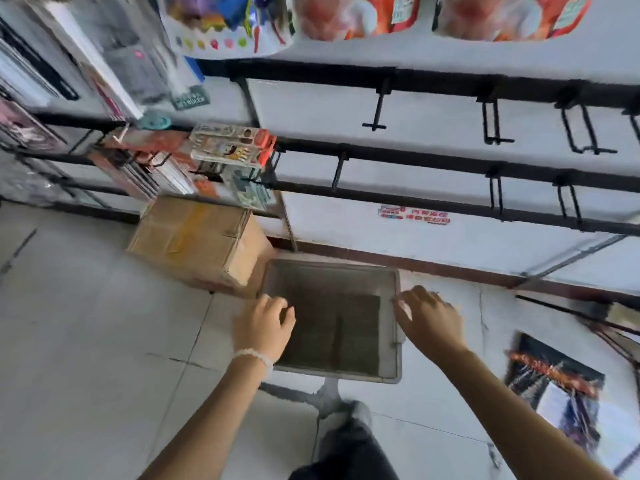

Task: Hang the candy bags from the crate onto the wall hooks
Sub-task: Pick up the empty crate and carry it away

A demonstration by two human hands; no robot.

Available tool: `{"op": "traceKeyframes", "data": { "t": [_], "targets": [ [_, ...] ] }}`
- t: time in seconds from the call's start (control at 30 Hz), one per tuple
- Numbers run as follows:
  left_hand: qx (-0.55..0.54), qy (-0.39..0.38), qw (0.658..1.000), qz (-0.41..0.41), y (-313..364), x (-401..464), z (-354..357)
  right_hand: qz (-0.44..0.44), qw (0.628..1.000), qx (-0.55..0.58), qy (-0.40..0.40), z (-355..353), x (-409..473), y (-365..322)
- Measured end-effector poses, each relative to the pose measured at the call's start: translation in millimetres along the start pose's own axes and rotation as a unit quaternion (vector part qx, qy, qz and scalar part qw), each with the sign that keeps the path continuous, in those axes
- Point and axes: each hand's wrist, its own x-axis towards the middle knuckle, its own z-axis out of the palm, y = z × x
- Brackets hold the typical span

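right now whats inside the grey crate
No candy bags show inside the grey crate; only its bare dark floor is visible. The left hand covers the left rim and the right hand reaches over the right rim, so those edges are hidden.

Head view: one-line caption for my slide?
Both hands, left hand and right hand, reach the grey crate below bare wall hooks.

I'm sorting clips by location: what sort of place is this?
Probably a small shop: packaged goods hang on wall hooks, candy bags above, a cardboard box on the floor.
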Motion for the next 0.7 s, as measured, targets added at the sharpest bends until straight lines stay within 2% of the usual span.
{"op": "traceKeyframes", "data": {
  "t": [0.2, 0.37, 0.53, 0.7],
  "targets": [
    [0.028, -0.075, 0.995, -0.061, -33, 36, 100, 0.098, 0.991, -0.002, -0.09, 107, 42, 54],
    [0.001, -0.102, 0.986, -0.129, -71, 70, 198, 0.21, 0.967, 0.056, -0.134, 210, 64, 86],
    [-0.042, -0.107, 0.967, -0.227, -137, 112, 303, 0.317, 0.934, 0.126, -0.109, 314, 87, 123],
    [-0.07, -0.044, 0.959, -0.272, -187, 136, 376, 0.357, 0.919, 0.146, -0.076, 388, 106, 144]
  ]
}}
